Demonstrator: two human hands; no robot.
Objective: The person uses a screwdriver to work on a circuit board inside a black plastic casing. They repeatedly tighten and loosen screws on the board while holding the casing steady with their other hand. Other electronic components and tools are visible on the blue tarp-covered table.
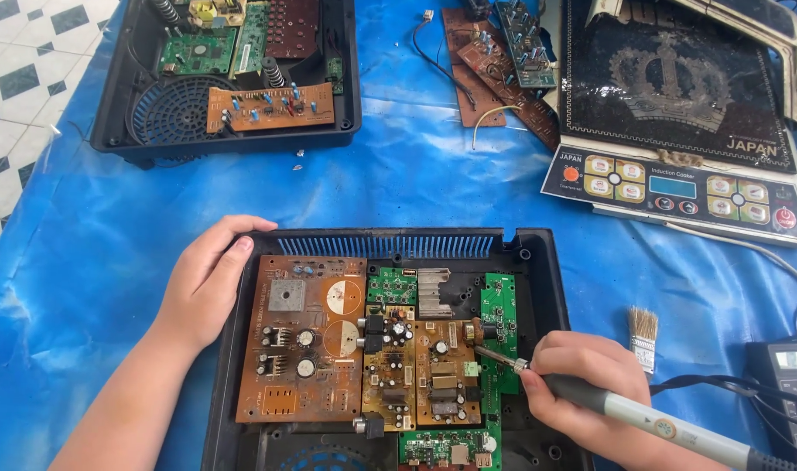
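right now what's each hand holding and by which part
The right hand grips a soldering iron by its grey handle, near the front. The left hand holds nothing; it rests on the black casing edge.

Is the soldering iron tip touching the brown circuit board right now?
Touching: head view shows the soldering iron tip meeting a part on the brown circuit board, no gap visible.
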